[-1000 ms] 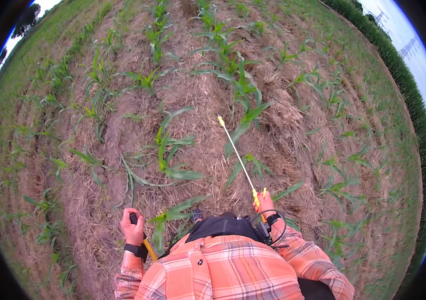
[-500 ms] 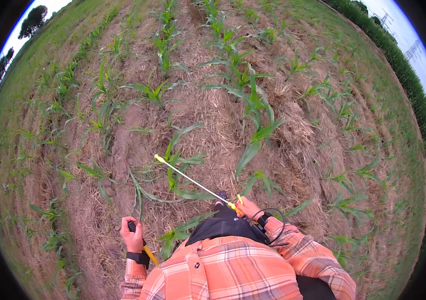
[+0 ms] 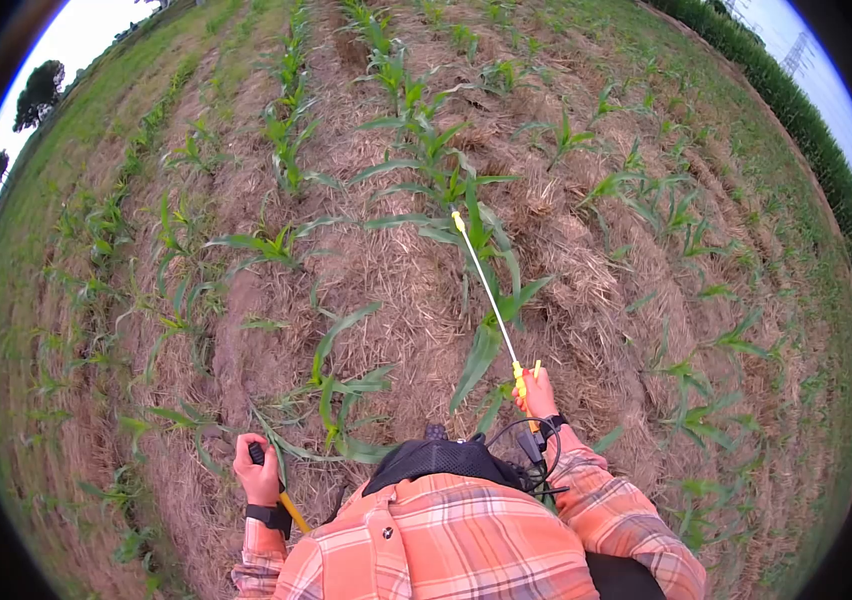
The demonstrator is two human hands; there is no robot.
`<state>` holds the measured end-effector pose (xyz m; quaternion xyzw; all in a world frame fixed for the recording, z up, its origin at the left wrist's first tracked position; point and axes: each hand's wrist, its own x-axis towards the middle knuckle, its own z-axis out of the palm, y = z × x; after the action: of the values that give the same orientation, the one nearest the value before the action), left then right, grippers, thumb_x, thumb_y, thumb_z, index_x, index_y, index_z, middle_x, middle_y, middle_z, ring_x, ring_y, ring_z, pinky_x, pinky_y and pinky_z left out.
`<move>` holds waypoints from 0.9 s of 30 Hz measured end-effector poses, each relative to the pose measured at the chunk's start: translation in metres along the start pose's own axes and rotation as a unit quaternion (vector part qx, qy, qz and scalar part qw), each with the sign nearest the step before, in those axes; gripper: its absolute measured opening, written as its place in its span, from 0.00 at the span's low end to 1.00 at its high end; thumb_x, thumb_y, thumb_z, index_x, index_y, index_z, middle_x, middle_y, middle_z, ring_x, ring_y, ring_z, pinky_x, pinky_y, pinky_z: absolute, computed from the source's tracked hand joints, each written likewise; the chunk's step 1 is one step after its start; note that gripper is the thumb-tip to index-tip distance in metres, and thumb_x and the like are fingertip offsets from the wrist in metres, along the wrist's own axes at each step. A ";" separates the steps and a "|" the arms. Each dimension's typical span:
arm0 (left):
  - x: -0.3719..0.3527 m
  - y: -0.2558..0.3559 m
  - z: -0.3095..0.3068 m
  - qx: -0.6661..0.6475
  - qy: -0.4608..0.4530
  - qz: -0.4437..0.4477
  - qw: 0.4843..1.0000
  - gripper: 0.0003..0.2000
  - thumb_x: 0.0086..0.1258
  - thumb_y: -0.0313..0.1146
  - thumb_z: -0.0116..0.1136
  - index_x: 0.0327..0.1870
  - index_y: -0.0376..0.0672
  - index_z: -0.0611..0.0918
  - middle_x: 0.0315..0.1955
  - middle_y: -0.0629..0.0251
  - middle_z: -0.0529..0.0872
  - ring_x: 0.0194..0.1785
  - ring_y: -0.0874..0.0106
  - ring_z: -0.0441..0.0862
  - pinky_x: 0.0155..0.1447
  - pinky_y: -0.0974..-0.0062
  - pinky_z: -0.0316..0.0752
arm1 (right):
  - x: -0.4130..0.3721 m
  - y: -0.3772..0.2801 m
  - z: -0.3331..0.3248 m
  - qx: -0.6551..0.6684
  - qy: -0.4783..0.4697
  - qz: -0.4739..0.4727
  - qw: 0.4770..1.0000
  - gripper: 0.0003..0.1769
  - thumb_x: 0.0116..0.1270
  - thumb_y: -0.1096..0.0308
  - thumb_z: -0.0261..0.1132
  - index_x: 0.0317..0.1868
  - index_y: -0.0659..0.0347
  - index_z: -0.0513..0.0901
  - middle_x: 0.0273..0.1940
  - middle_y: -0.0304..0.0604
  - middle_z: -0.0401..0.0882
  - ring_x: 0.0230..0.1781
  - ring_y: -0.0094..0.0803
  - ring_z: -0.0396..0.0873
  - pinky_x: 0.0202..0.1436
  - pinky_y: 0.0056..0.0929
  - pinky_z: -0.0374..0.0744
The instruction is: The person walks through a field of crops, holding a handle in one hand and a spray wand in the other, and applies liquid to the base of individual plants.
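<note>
Swung rightward, the white wand [image 3: 488,292] points ahead! Right grip [image 3: 540,393] wraps its yellow handle [image 3: 520,378]; left grip [image 3: 260,478] clasps a black knob [image 3: 257,453].

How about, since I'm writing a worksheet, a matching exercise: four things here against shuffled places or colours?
1. Left hand
2. Right hand
3. Wand tip
4. Shirt

A. Yellow
B. Round the wand handle
C. Orange plaid
D. Round a black grip

Pairs: 1-D, 2-B, 3-A, 4-C.
</note>
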<state>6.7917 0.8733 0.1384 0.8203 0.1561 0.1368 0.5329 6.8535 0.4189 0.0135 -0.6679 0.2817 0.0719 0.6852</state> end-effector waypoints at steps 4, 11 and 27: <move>0.016 -0.001 0.012 0.010 -0.005 -0.001 1.000 0.06 0.50 0.20 0.50 0.27 0.40 0.69 0.16 0.73 0.65 0.21 0.83 0.60 0.25 0.84 0.56 | 0.025 -0.007 -0.023 0.046 0.075 -0.010 0.996 0.11 0.65 0.58 0.45 0.36 0.57 0.60 0.18 0.42 0.71 0.08 0.23 0.65 0.07 0.19 0.61; 0.064 0.000 0.030 0.021 -0.003 0.010 1.000 0.06 0.49 0.20 0.51 0.27 0.40 0.70 0.16 0.73 0.65 0.20 0.82 0.61 0.25 0.84 0.57 | 0.048 -0.037 -0.046 0.080 0.197 -0.020 0.977 0.13 0.64 0.56 0.45 0.35 0.58 0.61 0.19 0.42 0.69 0.09 0.24 0.65 0.08 0.20 0.63; 0.191 -0.018 0.069 -0.062 -0.014 -0.005 0.998 0.05 0.49 0.22 0.52 0.27 0.40 0.71 0.16 0.72 0.67 0.20 0.81 0.62 0.25 0.83 0.59 | 0.123 -0.130 0.096 -0.124 0.000 0.020 0.992 0.10 0.65 0.58 0.46 0.36 0.56 0.60 0.18 0.40 0.70 0.09 0.22 0.65 0.08 0.17 0.60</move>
<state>6.9917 0.8997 0.1060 0.7866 0.1442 0.1320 0.5858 7.0454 0.4635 0.0625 -0.7415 0.2838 0.1203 0.5959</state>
